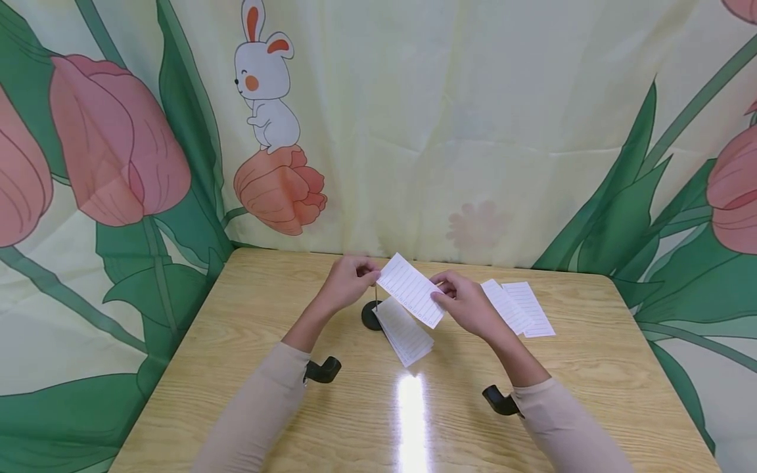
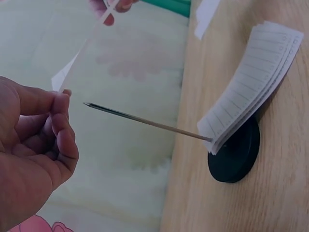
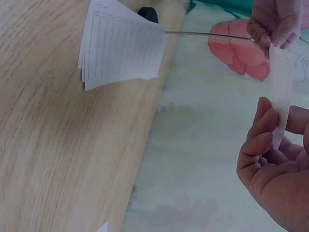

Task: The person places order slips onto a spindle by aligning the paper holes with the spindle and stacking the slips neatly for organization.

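Note:
Between my two hands a lined paper slip is held up over the table. My left hand pinches one corner of it between thumb and finger, close to the tip of a thin metal spike. At the opposite end, my right hand pinches the slip's edge, also seen from the side in the right wrist view. The spike stands upright on a round black base. Several lined slips are pierced on it, low down at the base, and fan out toward me.
Two more lined slips lie overlapping on the wooden table, to the right of my right hand. A curtain printed with tulips and a rabbit hangs along the table's far edge. Black camera mounts stick out at both wrists.

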Demonstrator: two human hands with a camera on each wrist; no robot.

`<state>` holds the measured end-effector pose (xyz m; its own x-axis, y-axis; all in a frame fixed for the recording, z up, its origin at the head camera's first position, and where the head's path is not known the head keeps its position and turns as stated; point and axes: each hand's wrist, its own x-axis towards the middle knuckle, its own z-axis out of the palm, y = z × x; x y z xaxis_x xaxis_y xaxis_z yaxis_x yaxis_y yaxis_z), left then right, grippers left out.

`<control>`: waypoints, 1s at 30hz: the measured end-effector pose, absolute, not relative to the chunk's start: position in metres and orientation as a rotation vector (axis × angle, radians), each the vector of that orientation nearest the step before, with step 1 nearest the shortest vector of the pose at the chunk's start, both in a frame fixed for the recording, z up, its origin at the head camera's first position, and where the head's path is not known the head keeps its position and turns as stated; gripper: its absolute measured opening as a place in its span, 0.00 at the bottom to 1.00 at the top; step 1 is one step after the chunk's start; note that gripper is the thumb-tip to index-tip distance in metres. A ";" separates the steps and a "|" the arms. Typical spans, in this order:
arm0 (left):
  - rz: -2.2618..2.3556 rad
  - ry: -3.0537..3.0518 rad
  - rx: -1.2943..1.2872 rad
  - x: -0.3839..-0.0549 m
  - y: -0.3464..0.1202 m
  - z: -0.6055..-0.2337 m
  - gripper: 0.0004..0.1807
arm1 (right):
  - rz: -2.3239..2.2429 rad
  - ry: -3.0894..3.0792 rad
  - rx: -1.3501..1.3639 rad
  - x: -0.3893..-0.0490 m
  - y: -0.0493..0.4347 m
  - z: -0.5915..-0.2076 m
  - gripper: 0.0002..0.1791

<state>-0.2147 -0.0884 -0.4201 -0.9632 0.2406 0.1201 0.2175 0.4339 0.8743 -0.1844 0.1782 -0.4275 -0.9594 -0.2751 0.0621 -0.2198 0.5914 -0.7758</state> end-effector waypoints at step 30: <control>1.658 2.538 0.285 -0.214 -0.094 -0.444 0.05 | -1.233 2.778 -0.448 -0.186 0.174 -0.436 0.13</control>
